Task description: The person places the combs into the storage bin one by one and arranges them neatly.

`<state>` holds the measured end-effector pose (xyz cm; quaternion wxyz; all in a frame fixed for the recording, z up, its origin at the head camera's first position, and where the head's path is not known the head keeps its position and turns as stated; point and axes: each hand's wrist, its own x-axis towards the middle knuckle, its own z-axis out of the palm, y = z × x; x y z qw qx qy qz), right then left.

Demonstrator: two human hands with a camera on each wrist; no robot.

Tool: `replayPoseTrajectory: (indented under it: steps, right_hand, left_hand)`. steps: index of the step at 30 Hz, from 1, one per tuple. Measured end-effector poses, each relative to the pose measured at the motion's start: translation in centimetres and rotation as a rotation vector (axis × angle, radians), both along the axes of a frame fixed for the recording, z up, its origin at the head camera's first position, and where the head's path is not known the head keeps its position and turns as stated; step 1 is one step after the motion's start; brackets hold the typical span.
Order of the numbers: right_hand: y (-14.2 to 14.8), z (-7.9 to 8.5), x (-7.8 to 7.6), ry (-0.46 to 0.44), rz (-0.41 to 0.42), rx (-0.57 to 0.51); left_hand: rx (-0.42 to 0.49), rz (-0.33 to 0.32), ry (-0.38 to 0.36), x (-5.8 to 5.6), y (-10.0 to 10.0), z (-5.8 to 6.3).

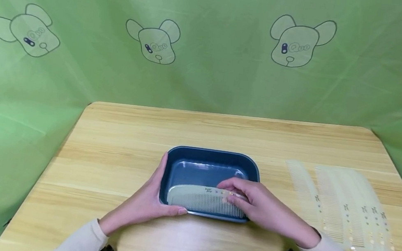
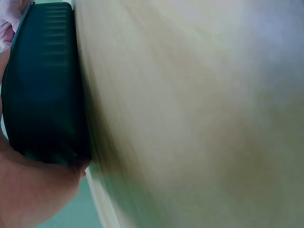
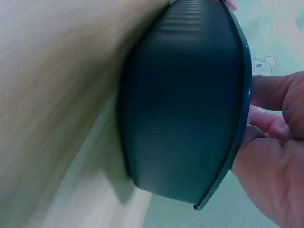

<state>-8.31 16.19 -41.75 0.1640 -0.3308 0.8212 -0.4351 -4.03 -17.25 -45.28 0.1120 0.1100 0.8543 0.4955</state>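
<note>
A dark blue rectangular plastic basin (image 1: 195, 176) stands on the table in the head view. My left hand (image 1: 145, 202) grips its left end, the thumb lying along the near rim and the fingers on the left side. A pale translucent comb (image 1: 193, 197) lies lengthwise inside the near wall, its teeth pointing down toward me. At the comb's right end, my right hand (image 1: 266, 205) pinches it between thumb and fingers. In the right wrist view the basin's outer wall (image 3: 183, 104) hides the comb. The left wrist view shows the basin's ribbed side (image 2: 42, 85) against the left palm.
Several similar pale combs (image 1: 356, 213) lie overlapping to the right on the wooden table (image 1: 118, 132), one comb (image 1: 301, 191) slightly apart at their left. The right forearm passes close to them. Green curtain (image 1: 206, 80) with printed bear heads surrounds the table's back and sides.
</note>
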Motion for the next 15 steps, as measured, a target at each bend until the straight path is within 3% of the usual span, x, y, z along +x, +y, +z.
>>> replayPoseTrajectory:
  steps: [15]
  right_hand:
    - [-0.68,-0.3,0.25,0.093,0.008,0.047]
  left_hand:
    - [0.008,0.0,-0.009,0.03,0.05,-0.14]
